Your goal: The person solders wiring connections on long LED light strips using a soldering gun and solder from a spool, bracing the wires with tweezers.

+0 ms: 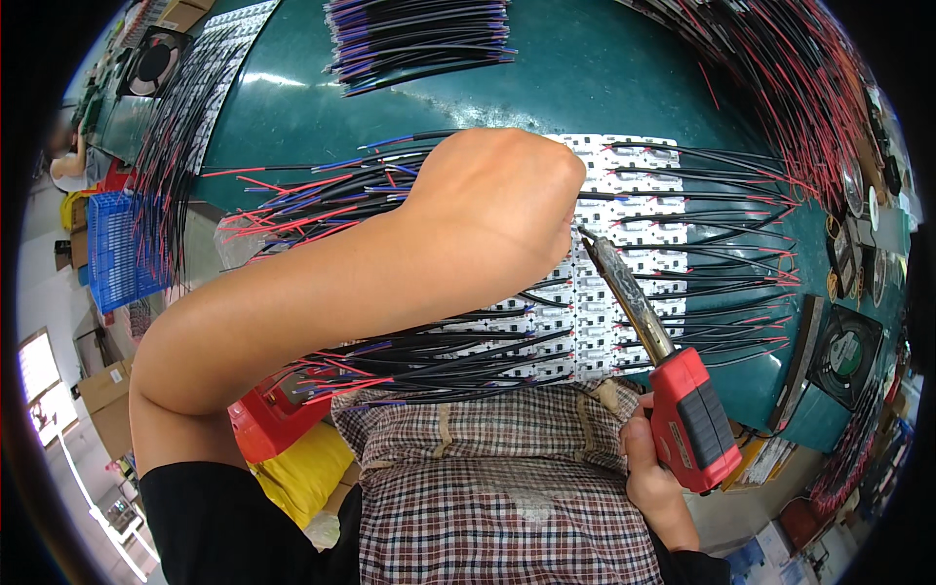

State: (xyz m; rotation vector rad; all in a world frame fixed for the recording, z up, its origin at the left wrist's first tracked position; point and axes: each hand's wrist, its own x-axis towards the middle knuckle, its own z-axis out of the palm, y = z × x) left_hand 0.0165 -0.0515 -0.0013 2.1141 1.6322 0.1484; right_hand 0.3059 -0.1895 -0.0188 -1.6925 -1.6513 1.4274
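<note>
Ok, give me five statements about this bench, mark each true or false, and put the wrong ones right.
1. The right hand holds a red and black soldering iron. True.

2. The iron's tip points back toward the person's body. False: it points away, toward the white circuit boards by the left hand.

3. The left forearm reaches across above the black wires. True.

4. A blue basket stands at the right of the view. False: the blue plastic basket is at the left.

5. The tabletop is bright yellow. False: it is dark green.
</note>
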